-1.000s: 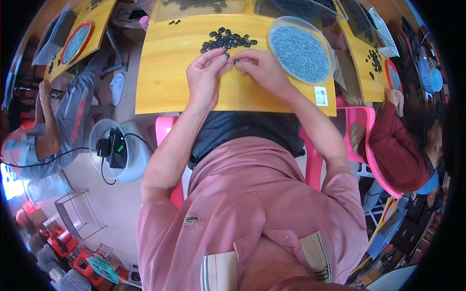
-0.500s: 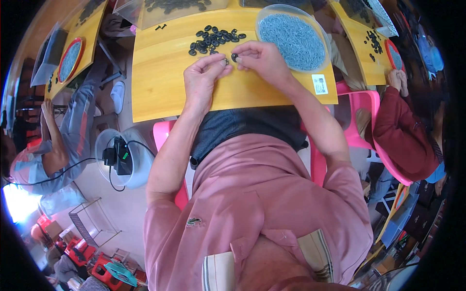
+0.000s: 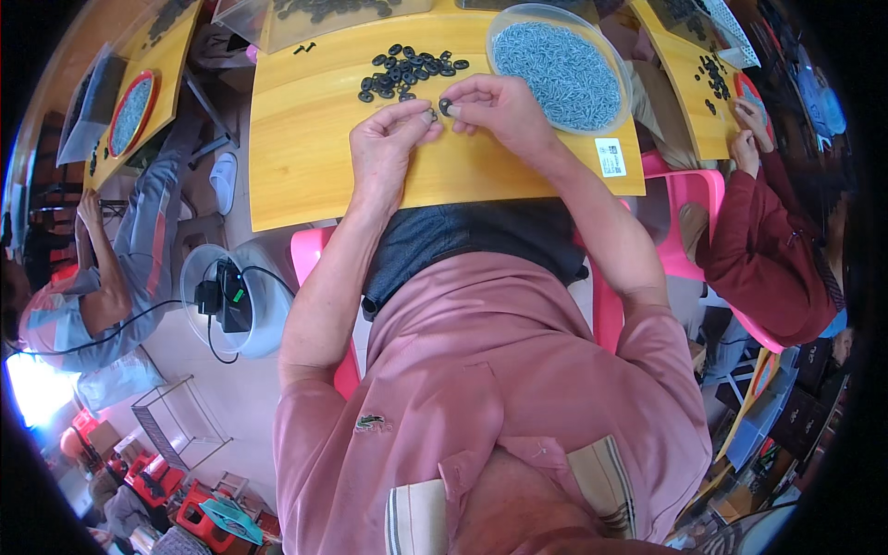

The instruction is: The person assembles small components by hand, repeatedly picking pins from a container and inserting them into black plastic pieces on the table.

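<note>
My right hand [image 3: 504,111] pinches a small black oval plastic part [image 3: 445,106] between thumb and fingers above the table. My left hand [image 3: 388,143] is closed in a pinch just left of it, fingertips close to the black part but apart from it. A tiny glint shows at its fingertips; what it holds is too small to name. Beyond my hands lies a loose pile of similar black oval parts [image 3: 407,70]. At the right, a clear round tub [image 3: 623,116] holds a heap of grey screws [image 3: 555,76].
The yellow wooden table [image 3: 305,157] carries a few dark screws [image 3: 304,48] at far left and a white label [image 3: 610,157] at right. A clear bin [image 3: 342,32] of black parts stands at the back. Co-workers sit at tables on both sides. A white bucket [image 3: 264,314] holds black adapters.
My hands have barely moved; the black part in my right hand has turned slightly. The co-worker on the right has parted their hands, one reaching up to the table edge.
</note>
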The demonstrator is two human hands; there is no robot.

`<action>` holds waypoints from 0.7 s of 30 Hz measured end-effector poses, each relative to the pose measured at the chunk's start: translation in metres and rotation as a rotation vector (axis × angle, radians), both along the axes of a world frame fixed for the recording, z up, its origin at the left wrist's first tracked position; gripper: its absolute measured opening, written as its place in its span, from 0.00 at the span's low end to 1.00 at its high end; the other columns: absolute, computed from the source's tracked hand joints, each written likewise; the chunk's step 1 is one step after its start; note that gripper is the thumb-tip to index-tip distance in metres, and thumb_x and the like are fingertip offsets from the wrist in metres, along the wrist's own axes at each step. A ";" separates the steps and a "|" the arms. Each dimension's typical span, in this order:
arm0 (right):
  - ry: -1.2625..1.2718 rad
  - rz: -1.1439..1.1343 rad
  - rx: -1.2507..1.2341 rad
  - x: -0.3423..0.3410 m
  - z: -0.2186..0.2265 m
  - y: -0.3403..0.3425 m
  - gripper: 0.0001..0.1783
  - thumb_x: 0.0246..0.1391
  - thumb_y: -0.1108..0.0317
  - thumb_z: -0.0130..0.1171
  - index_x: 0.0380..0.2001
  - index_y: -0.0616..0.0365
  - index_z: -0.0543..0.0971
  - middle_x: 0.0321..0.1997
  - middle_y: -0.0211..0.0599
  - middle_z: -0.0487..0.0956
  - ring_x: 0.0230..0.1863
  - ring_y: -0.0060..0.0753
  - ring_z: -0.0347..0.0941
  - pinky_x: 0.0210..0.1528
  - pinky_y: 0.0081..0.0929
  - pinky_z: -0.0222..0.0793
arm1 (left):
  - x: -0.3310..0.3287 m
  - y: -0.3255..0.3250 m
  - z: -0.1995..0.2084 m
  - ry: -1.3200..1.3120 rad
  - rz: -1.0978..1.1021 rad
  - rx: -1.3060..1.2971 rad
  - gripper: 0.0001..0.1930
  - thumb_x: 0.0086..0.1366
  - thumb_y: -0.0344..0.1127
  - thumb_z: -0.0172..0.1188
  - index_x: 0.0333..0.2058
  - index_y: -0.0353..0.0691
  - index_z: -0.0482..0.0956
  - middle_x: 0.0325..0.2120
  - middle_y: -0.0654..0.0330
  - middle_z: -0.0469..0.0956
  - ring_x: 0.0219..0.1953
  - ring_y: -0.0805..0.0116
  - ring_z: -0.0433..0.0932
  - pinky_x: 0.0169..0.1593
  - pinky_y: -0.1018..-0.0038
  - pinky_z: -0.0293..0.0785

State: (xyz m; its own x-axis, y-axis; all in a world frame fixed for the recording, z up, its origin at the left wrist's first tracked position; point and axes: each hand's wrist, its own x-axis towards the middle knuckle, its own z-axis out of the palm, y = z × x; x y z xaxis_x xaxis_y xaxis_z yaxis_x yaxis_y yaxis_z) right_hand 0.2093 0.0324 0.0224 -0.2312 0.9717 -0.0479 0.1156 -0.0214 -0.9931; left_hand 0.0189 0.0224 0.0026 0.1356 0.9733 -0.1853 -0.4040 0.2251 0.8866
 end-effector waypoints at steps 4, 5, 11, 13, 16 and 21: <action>-0.023 -0.002 0.003 -0.001 0.000 0.000 0.11 0.56 0.72 0.61 0.42 0.66 0.81 0.30 0.33 0.82 0.30 0.20 0.78 0.32 0.17 0.72 | 0.000 0.001 -0.002 0.030 -0.018 0.021 0.10 0.62 0.23 0.62 0.42 0.27 0.80 0.34 0.52 0.82 0.34 0.69 0.83 0.41 0.78 0.78; -0.016 0.004 0.007 -0.001 -0.001 -0.001 0.12 0.56 0.72 0.61 0.42 0.66 0.81 0.30 0.33 0.82 0.30 0.19 0.78 0.32 0.16 0.72 | 0.000 0.001 -0.001 0.049 -0.025 0.029 0.10 0.62 0.23 0.62 0.42 0.27 0.80 0.34 0.53 0.83 0.33 0.69 0.83 0.41 0.78 0.78; -0.015 0.000 0.013 -0.004 -0.001 -0.001 0.12 0.57 0.71 0.61 0.42 0.66 0.82 0.30 0.34 0.83 0.29 0.19 0.78 0.31 0.16 0.72 | 0.001 0.000 0.002 0.037 -0.022 0.018 0.09 0.63 0.21 0.61 0.42 0.26 0.78 0.34 0.50 0.82 0.34 0.65 0.83 0.41 0.77 0.82; -0.009 -0.003 0.010 -0.004 0.000 -0.002 0.12 0.57 0.71 0.61 0.42 0.66 0.82 0.30 0.34 0.83 0.29 0.19 0.78 0.31 0.16 0.72 | 0.001 0.000 0.001 0.035 -0.020 0.017 0.09 0.63 0.21 0.61 0.42 0.26 0.78 0.34 0.50 0.82 0.35 0.65 0.84 0.41 0.77 0.82; -0.019 0.005 0.008 -0.004 0.001 -0.002 0.12 0.57 0.71 0.61 0.42 0.67 0.81 0.29 0.35 0.83 0.29 0.20 0.78 0.31 0.16 0.72 | 0.000 0.000 0.001 0.018 -0.019 0.009 0.09 0.63 0.21 0.60 0.42 0.26 0.78 0.35 0.49 0.82 0.35 0.64 0.84 0.42 0.76 0.82; -0.016 -0.014 0.038 -0.004 0.000 -0.002 0.12 0.55 0.71 0.59 0.41 0.68 0.81 0.26 0.36 0.83 0.27 0.20 0.78 0.28 0.17 0.72 | -0.001 0.000 0.002 -0.027 -0.025 -0.001 0.10 0.63 0.21 0.60 0.43 0.25 0.78 0.37 0.49 0.82 0.37 0.65 0.83 0.44 0.77 0.81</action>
